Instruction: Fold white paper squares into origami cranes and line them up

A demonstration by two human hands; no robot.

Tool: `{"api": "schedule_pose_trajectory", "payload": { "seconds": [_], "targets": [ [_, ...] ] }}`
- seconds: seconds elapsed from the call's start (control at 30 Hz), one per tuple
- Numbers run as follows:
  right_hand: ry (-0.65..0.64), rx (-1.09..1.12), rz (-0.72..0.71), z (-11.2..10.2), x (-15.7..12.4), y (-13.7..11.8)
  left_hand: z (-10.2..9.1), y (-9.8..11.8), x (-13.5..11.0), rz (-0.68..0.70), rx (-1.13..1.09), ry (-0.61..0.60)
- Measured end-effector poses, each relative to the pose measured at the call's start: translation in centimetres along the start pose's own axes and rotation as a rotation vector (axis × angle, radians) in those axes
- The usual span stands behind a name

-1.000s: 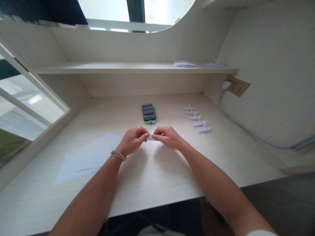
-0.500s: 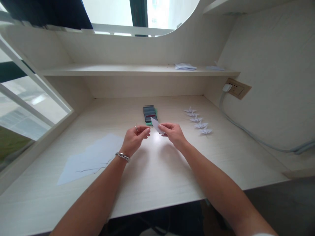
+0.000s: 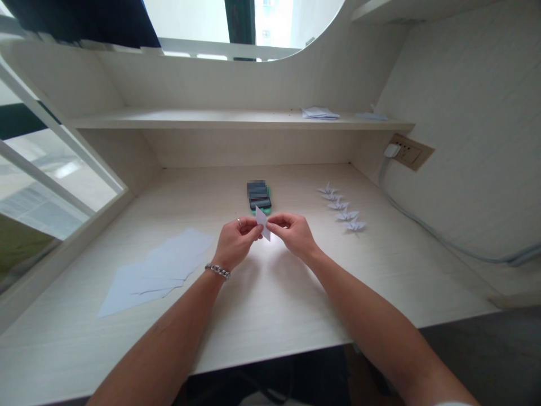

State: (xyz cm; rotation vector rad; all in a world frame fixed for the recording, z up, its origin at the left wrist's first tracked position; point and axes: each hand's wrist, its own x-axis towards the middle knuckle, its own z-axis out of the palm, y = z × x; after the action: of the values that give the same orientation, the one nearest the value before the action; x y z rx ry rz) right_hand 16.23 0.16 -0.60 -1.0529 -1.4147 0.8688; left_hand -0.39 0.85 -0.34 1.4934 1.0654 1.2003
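A small folded piece of white paper is held up off the desk between both hands, with a pointed corner at the top. My left hand, wearing a ring, pinches its left side. On the right edge of the paper, the thumb and fingers of my right hand are pinched together. Just beyond the paper lies a phone with a green edge. Several folded paper cranes stand in a row to the right of my right hand.
Loose white sheets overlap on the desk at the left. A stack of folded paper lies on the shelf at the back. A plug with a grey cable runs from the wall socket along the right side.
The paper has shifted left and turned more upright. My left hand has moved right and taken hold of it, while my right hand has shifted its grip to the edge.
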Motion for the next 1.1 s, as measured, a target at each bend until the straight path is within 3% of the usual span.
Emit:
{"api": "schedule_pose_trajectory", "payload": {
  "seconds": [0.63,0.77,0.9,1.1],
  "targets": [
    [-0.076,-0.082,0.041,0.00,0.01,0.58,0.27,0.54,-0.62,0.131,0.283,-0.063],
    [-0.036,-0.136,0.014,0.12,-0.15,0.36,0.31,0.14,-0.50,0.183,0.204,0.029],
    [-0.035,-0.174,-0.008,0.22,-0.39,-0.18,0.13,-0.12,-0.49,0.243,0.266,0.123],
    [-0.032,-0.227,-0.047,0.25,-0.50,-0.37,-0.03,0.18,-0.57,0.284,0.331,0.128]
  ]
}}
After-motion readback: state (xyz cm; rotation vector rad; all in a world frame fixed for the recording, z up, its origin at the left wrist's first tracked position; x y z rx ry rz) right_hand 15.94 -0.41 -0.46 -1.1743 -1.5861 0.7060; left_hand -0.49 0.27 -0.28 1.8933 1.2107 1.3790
